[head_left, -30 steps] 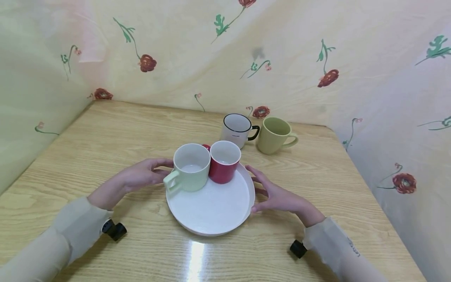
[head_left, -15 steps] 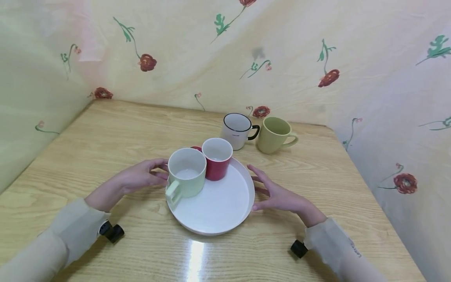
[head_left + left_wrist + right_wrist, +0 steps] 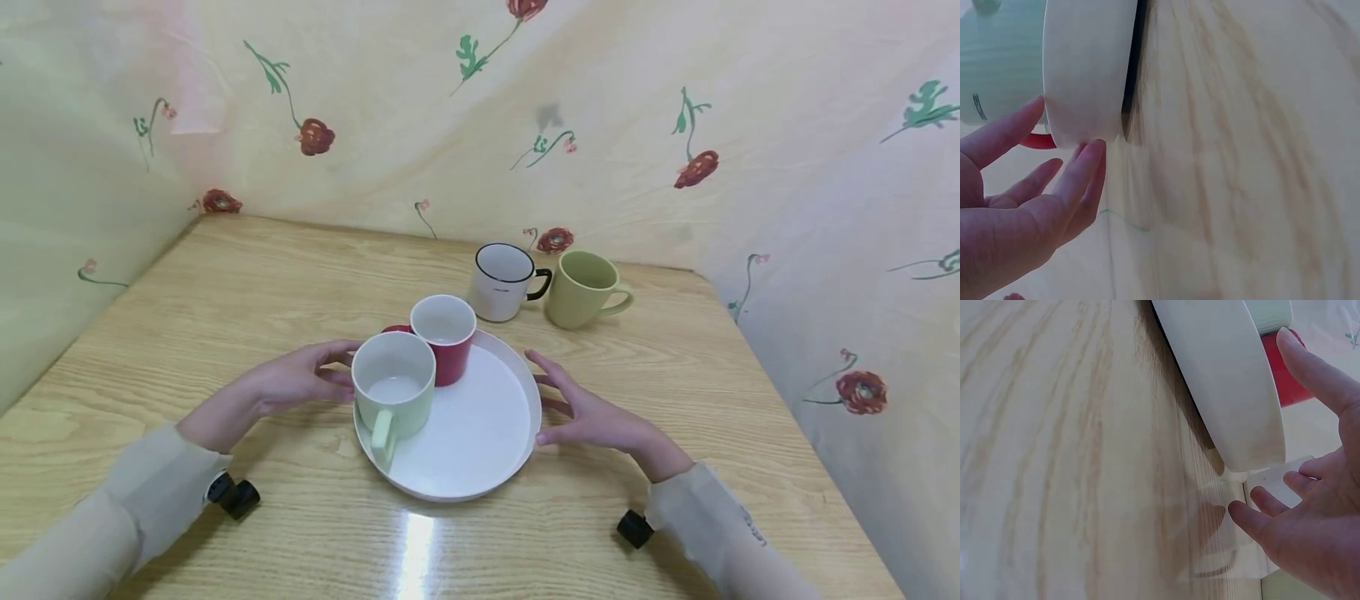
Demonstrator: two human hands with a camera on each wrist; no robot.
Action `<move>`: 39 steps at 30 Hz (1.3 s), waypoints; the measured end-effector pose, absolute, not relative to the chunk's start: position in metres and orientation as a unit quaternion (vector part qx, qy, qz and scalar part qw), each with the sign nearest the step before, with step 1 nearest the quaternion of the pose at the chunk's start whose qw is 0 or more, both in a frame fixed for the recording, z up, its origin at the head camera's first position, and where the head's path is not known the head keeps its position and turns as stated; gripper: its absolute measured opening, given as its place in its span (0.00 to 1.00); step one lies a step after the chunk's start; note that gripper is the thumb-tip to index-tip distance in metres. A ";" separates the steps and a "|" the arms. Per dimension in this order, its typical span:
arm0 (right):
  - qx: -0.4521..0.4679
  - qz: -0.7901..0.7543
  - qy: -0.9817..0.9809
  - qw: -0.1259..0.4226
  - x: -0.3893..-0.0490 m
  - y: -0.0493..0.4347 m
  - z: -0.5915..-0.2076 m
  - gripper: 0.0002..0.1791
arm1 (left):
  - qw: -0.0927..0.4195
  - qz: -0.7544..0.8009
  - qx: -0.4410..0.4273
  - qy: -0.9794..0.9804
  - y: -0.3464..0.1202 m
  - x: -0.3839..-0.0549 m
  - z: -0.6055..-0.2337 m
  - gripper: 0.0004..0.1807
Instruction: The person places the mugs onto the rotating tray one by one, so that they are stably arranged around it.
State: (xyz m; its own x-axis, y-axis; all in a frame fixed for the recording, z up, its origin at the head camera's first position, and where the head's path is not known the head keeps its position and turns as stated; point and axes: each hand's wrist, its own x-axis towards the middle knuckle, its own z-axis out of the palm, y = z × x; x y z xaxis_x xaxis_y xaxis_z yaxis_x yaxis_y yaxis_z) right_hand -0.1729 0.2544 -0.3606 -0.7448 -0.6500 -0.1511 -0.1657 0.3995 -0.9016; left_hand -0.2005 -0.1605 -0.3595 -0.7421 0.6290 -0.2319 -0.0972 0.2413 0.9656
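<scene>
A round white tray with a low rim carries a pale green mug on its left and a red mug with a white inside behind it. Both mugs stand upright, close together. My left hand is at the tray's left side, its fingertips at the tray wall in the left wrist view. At the right side my right hand is spread by the rim, thumb and fingers apart. In the right wrist view its fingers appear just off the tray wall; contact is hard to tell.
Behind the tray stand a white mug with a black rim and handle, and an olive green mug. The wooden table ends at a flowered cloth at the back and sides. A dark gap shows beneath the tray.
The tray has turned counterclockwise, seen from above: the red mug has gone left and the pale green mug toward me, its handle swinging to the front. The hands stay nearly in place.
</scene>
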 end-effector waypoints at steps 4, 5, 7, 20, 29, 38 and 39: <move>-0.256 -0.485 0.798 0.249 -0.173 0.255 -0.362 0.61 | 0.306 0.592 0.183 0.723 -0.162 -0.201 -0.361 0.44; -0.256 -0.486 0.798 0.248 -0.173 0.255 -0.362 0.61 | 0.307 0.593 0.183 0.721 -0.162 -0.202 -0.361 0.44; -0.255 -0.487 0.798 0.248 -0.172 0.255 -0.361 0.61 | 0.312 0.596 0.182 0.717 -0.161 -0.203 -0.360 0.45; -0.247 -0.480 0.810 0.229 -0.172 0.255 -0.359 0.60 | 0.314 0.587 0.176 0.725 -0.162 -0.203 -0.361 0.46; -0.185 -0.511 0.833 0.098 -0.187 0.253 -0.356 0.41 | 0.334 0.593 0.178 0.710 -0.160 -0.201 -0.361 0.45; -0.048 -0.552 0.832 -0.007 -0.200 0.260 -0.352 0.31 | 0.341 0.595 0.180 0.706 -0.160 -0.202 -0.362 0.44; -0.036 -0.558 0.829 -0.014 -0.201 0.261 -0.352 0.30 | 0.340 0.593 0.180 0.707 -0.160 -0.202 -0.363 0.44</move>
